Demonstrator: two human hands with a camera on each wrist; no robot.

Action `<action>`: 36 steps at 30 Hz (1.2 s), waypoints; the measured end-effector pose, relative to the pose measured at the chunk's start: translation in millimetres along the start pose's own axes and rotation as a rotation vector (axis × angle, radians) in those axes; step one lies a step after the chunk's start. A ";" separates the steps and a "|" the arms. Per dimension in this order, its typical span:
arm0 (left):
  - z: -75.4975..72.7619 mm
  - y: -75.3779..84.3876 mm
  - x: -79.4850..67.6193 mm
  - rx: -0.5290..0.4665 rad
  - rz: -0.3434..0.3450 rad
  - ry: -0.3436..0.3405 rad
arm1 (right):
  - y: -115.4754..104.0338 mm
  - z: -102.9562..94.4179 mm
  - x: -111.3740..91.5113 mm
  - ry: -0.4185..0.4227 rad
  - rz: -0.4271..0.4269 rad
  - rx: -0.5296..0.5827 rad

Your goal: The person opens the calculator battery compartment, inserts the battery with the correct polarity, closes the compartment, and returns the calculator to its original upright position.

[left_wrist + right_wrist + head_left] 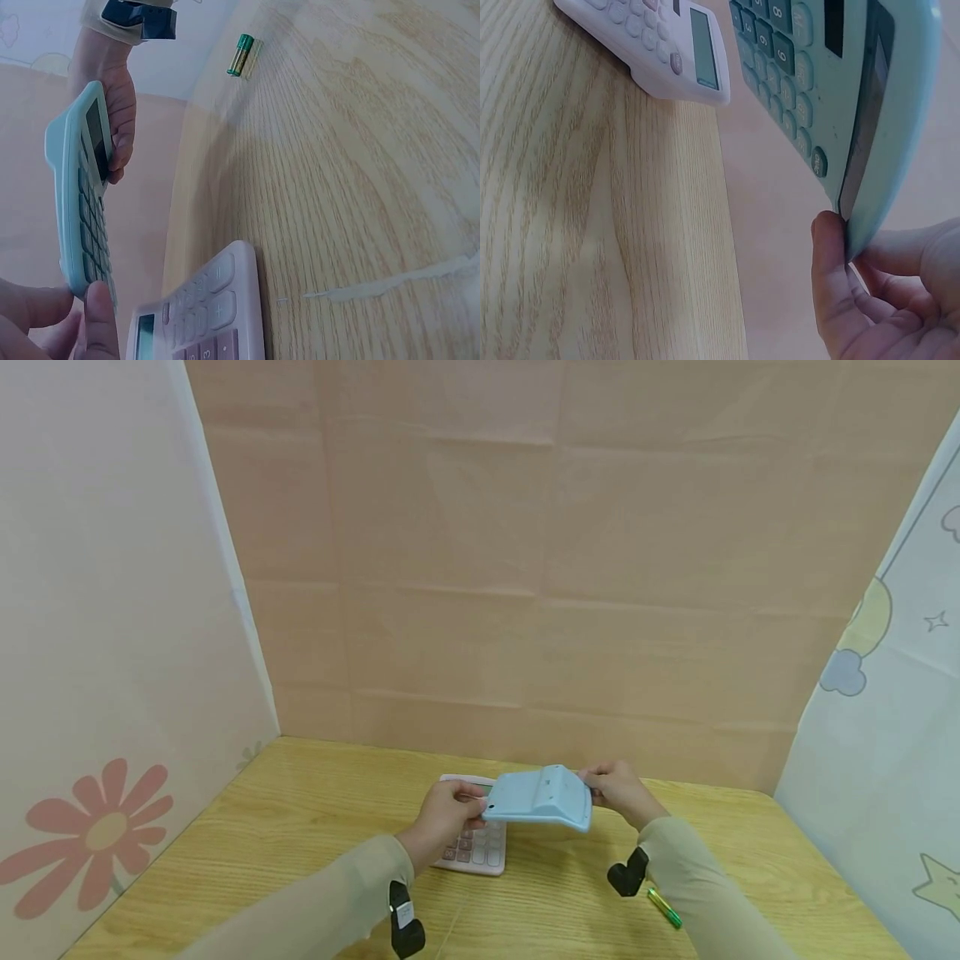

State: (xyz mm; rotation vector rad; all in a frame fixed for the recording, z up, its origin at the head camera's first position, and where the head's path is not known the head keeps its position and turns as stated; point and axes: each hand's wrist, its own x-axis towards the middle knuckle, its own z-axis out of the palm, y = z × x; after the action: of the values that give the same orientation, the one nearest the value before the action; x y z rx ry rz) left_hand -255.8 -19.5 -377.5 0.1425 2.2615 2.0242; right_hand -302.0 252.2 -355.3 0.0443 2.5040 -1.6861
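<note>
A light blue calculator (528, 795) is held up over the table between both hands. Its back, with a raised block, faces the head camera; in the right wrist view its keys and display look toward the table. My left hand (446, 811) pinches the keypad end between thumb and fingers. At the display end, my right hand (889, 289) pinches a corner the same way. Below and to the left, a pale pink calculator (480, 852) lies face up, partly covered in the head view by the left hand and the blue calculator.
A green and gold battery (664, 907) lies on the wooden table (337, 793) beside the right forearm. A beige wall covering (450, 568) rises behind the table. Patterned sheets hang at the left (135, 610) and right (885, 735) sides.
</note>
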 end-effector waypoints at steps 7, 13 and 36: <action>-2.7 -2.1 -0.4 0.069 -0.032 -0.034 | -2.5 1.2 -1.2 -0.001 0.003 0.012; -3.0 -2.5 -1.3 0.071 -0.026 -0.041 | -3.9 2.6 -2.4 -0.014 0.004 0.025; 5.7 -4.1 -7.5 0.056 -0.031 -0.074 | 4.0 -3.0 1.2 -0.014 0.007 -0.051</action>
State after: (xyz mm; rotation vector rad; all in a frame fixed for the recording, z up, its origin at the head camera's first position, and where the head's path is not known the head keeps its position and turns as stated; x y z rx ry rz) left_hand -247.6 -15.4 -382.0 0.1831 2.2626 1.9083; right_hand -303.1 256.5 -358.0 0.0365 2.5328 -1.6128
